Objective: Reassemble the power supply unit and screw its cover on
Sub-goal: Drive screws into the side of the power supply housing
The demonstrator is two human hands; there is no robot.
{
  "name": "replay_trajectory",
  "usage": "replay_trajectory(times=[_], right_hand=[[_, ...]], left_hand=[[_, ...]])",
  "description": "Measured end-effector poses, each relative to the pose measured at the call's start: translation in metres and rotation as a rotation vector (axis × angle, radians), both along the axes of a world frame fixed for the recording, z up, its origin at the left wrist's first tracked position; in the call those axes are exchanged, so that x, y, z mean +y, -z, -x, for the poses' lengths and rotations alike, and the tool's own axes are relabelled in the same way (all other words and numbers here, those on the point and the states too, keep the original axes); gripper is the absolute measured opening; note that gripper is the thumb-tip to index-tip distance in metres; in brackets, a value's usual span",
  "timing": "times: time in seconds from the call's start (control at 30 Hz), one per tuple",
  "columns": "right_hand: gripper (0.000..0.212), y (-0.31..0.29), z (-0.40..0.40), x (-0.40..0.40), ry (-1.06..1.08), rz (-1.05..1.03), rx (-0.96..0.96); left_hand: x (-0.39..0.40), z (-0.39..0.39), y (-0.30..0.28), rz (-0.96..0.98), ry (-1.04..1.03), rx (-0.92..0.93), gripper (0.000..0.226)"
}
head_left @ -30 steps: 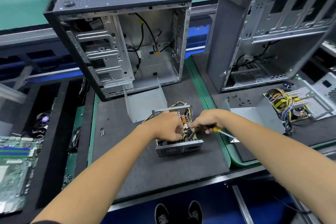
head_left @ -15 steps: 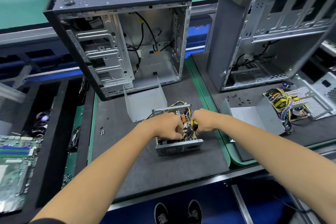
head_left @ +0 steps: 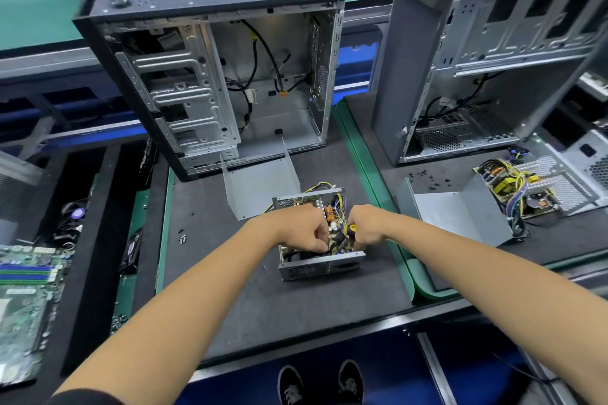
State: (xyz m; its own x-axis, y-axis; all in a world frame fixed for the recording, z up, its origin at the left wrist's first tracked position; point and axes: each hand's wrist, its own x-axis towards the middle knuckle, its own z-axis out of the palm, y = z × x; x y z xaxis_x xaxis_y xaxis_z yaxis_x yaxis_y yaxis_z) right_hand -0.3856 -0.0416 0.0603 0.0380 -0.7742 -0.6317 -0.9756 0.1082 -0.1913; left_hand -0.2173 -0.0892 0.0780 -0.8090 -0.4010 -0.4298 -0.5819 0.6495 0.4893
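Both fists inside open power supply unit (head_left: 320, 268), right hand (head_left: 365, 227) around screwdriver (head_left: 351, 229).

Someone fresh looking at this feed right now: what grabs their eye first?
Both hands meeting over the open power supply unit at centre, the right hand gripping a yellow-handled screwdriver, the left hand beside it. Behind it lies the bent metal cover, before a gutted computer case.

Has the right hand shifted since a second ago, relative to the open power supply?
Yes. The right hand, gripping the screwdriver, moved left and inward over the power supply; the tool now stands upright inside it.
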Motion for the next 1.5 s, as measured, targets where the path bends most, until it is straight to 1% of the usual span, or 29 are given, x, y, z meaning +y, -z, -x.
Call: replay_trajectory(times=[0.07, 0.23, 0.4, 0.57, 0.77, 0.93, 1.07, 1.13, 1.23, 1.33, 1.4, 1.5], right_hand=[[0.030, 0.002, -0.001, 0.001, 0.078, 0.011, -0.024], [0.027, 0.006, -0.003, 0.003, 0.273, -0.006, -0.155], [0.030, 0.012, -0.003, 0.009, 0.352, -0.034, -0.209], [0.030, 0.013, -0.004, 0.015, 0.355, 0.038, -0.203], [0.034, 0.009, -0.008, 0.017, 0.361, 0.059, -0.182], [0.027, 0.012, -0.007, 0.016, 0.401, 0.012, -0.148], [0.030, 0.015, -0.011, 0.014, 0.438, 0.034, -0.131], [0.027, 0.016, -0.010, 0.012, 0.445, -0.001, -0.119], [0.027, 0.015, -0.008, 0.010, 0.423, -0.055, -0.058], [0.032, 0.017, -0.009, 0.008, 0.383, -0.008, -0.013], [0.028, 0.019, -0.013, 0.008, 0.369, 0.033, 0.006], [0.027, 0.013, -0.018, 0.006, 0.274, 0.010, 0.076]], left_hand=[[0.000, 0.001, 0.001, 0.001, -0.004, -0.020, 0.008], [0.000, 0.003, 0.003, 0.041, 0.043, -0.101, 0.019], [-0.001, 0.008, 0.004, 0.039, 0.047, -0.132, 0.017], [-0.001, 0.008, 0.005, 0.031, 0.037, -0.133, 0.018], [-0.001, 0.008, 0.005, 0.030, 0.039, -0.132, 0.019], [0.000, 0.009, 0.004, 0.025, 0.035, -0.138, 0.017], [0.001, 0.008, 0.004, 0.025, 0.029, -0.129, 0.020], [0.001, 0.008, 0.003, 0.021, 0.032, -0.131, 0.019], [0.001, 0.008, 0.004, 0.023, 0.032, -0.129, 0.019], [0.000, 0.007, 0.004, 0.018, 0.026, -0.124, 0.017], [0.000, 0.006, 0.004, 0.010, 0.019, -0.125, 0.016], [-0.001, 0.006, 0.003, -0.004, 0.023, -0.141, 0.018]])
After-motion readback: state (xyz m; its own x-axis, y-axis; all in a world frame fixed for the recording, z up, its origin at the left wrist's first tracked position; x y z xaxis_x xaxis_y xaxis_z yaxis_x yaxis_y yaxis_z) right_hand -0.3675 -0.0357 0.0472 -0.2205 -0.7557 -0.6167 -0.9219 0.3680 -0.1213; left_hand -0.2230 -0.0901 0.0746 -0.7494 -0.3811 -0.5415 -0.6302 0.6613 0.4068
